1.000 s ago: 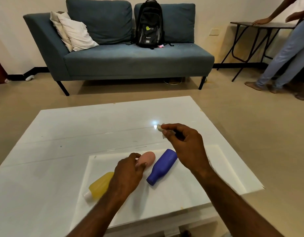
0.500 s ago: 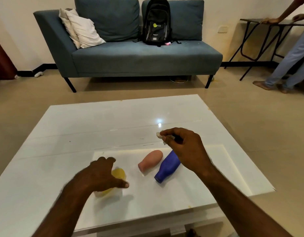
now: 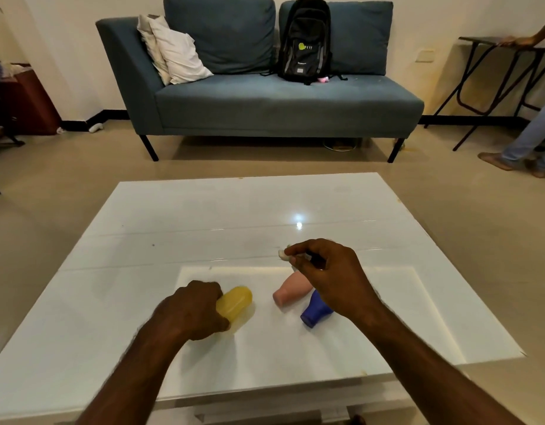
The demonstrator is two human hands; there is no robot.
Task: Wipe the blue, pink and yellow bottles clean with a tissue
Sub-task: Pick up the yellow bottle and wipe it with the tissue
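Three bottles lie on their sides on the glossy white table [image 3: 203, 216]. My left hand [image 3: 191, 311] grips the yellow bottle [image 3: 236, 302] around its lower part; its rounded end sticks out past my fingers. The pink bottle [image 3: 291, 291] lies to the right, and the blue bottle [image 3: 315, 309] lies beside it, partly hidden under my right wrist. My right hand [image 3: 329, 274] hovers above those two and pinches a small crumpled white tissue [image 3: 283, 252] between thumb and fingertips.
A blue sofa [image 3: 265, 99] with a black backpack [image 3: 305, 41] and white pillows [image 3: 173, 50] stands beyond the table. A folding table [image 3: 492, 75] and a standing person's legs [image 3: 529, 139] are at the far right. Open floor surrounds the white table.
My left hand left the pink bottle, moved left and closed around the yellow bottle. My right hand kept the tissue, hovering in about the same place.
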